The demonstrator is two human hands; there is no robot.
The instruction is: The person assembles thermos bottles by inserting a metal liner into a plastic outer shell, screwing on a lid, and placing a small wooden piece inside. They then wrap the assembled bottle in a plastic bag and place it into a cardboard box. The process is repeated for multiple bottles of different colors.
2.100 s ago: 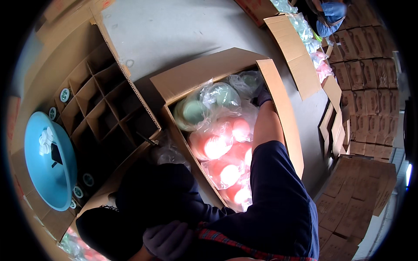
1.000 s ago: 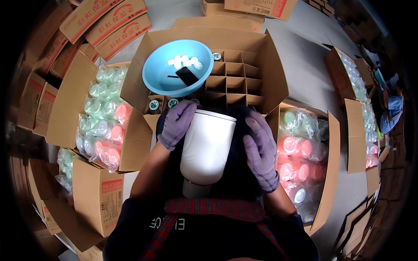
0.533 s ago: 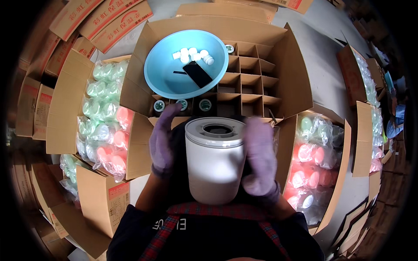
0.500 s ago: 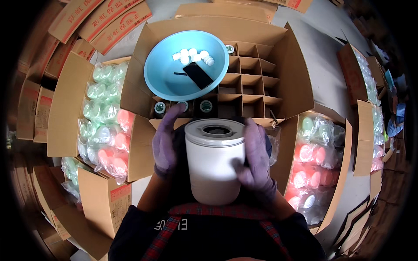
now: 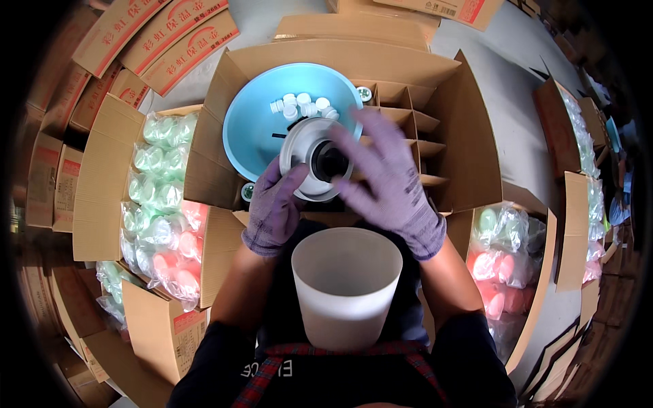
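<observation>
A white plastic cup-shaped shell (image 5: 345, 285) stands open-topped in my lap, close to my chest. Above it I hold a silvery inner flask (image 5: 314, 158) with a dark round mouth facing the camera. My left hand (image 5: 273, 209), in a purple glove, grips the flask's left rim. My right hand (image 5: 389, 182), also gloved, is blurred, fingers spread across the flask's right side. Behind the flask a light blue bowl (image 5: 258, 122) holding several small white caps (image 5: 303, 106) rests on the divided carton (image 5: 435, 81).
The carton ahead has cardboard cell dividers (image 5: 408, 129). An open box at left (image 5: 163, 204) holds bagged green and pink items. Another box at right (image 5: 503, 251) holds similar bagged items. Flat and stacked cartons (image 5: 156, 34) ring the floor.
The silver flask has come out of the white shell and risen toward the bowl. The shell now stays in my lap with neither hand on it. Earlier both hands held the shell's sides.
</observation>
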